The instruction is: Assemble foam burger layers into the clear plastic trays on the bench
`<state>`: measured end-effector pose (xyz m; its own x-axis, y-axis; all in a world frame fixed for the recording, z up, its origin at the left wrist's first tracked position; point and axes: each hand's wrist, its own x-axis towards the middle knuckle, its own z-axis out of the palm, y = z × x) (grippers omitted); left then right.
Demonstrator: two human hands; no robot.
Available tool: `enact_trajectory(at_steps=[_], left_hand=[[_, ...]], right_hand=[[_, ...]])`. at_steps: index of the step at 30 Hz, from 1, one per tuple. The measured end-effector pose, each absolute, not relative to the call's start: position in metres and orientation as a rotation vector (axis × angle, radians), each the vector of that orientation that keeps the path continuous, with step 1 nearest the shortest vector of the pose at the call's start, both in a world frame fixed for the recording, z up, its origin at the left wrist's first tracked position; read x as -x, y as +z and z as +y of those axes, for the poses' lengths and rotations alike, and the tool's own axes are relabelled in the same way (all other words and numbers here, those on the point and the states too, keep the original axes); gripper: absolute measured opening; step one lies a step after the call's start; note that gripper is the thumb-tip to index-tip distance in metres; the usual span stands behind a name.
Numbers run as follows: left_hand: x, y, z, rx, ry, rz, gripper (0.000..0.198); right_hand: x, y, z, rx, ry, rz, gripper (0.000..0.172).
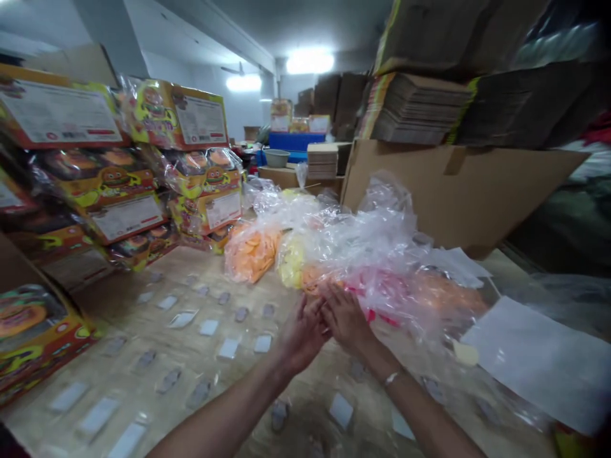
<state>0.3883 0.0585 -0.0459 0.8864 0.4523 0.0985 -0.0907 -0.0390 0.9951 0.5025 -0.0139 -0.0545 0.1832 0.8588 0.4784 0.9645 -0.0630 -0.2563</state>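
Observation:
Both hands meet over the table in front of the plastic bags. My left hand (304, 336) is curled, its thumb up and its fingertips against the other hand. Over those fingertips bends my right hand (347, 320), its fingers close together. Anything between them is hidden and blurred. Just beyond lie clear plastic bags (353, 232) of flat coloured pieces: orange pieces (252, 251), yellow pieces (290, 261) and pink pieces (382, 286). Around the hands, small clear packets with white slips (229, 348) and small grey items (241, 313) are spread in rows.
Stacked display boxes with burger pictures (200, 172) stand at the left, and another burger box (38, 324) is nearer. A large cardboard carton (458, 191) rises behind the bags at right, flattened cardboard (420, 105) stacked above it. White sheets (544, 356) lie at the right.

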Motion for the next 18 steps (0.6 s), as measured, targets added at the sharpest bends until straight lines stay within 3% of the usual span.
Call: enact_trajectory(at_steps=[5, 8, 13, 18], left_hand=[[-0.343, -0.031, 0.174, -2.412, 0.648, 0.784, 0.045], [-0.330, -0.034, 0.243, -2.517, 0.612, 0.989, 0.048], [-0.318, -0.069, 0.282, -2.628, 0.307, 0.877, 0.025], [-0.352, -0.071, 0.337, -2.607, 0.490, 0.951, 0.030]], right_hand=[[-0.527, -0.073, 0.007, 2.112, -0.273, -1.706, 0.038], [-0.506, -0.072, 0.018, 2.069, -0.235, -1.775, 0.039], [-0.485, -0.072, 0.037, 2.087, -0.161, -1.808, 0.031], [-0.478, -0.065, 0.058, 2.024, -0.079, -1.853, 0.022]])
